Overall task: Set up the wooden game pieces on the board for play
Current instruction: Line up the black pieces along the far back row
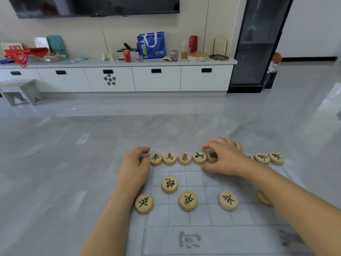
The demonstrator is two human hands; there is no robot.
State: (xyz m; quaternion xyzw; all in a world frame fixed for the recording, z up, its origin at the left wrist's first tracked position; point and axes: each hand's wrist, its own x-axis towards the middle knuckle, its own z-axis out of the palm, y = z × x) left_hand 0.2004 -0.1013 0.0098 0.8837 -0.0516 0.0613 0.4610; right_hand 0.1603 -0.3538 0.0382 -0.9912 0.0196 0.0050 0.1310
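Board: a thin see-through grid sheet (208,217) lies flat on the grey tiled floor (55,163) in front of me, its lines pale, large grey characters printed on the strip nearest me.
Far row: wooden discs with dark green characters sit side by side along the far edge. From the left I count 4 clear ones: the first disc (156,159), the second disc (169,158), the third disc (184,158) and the fourth disc (199,157), each touching or just beside the next.
Fifth disc: the fifth disc (212,157) is half hidden under my right fingers.
Right end of row: 2 more discs, one (262,158) and the end disc (276,158), show beyond my right wrist; a sliver of another peeks out just left of them.
Nearer discs: a lone disc (169,184) sits 1 row in; nearer me are 3 spaced discs, the left (144,203), the middle (188,200) and the right (228,200). A further disc (263,197) is mostly hidden by my right forearm.
Left hand: my left hand (134,169) rests at the board's far left corner, fingers curled loosely, fingertips just beside the first disc, gripping nothing that I can see.
Right hand: my right hand (223,157) lies palm down over the row, thumb and fingers closed around the fifth disc.
Background: a long white counter (118,62) with drawers stands against the wall, carrying a blue bag (151,45) and a red can (127,56).
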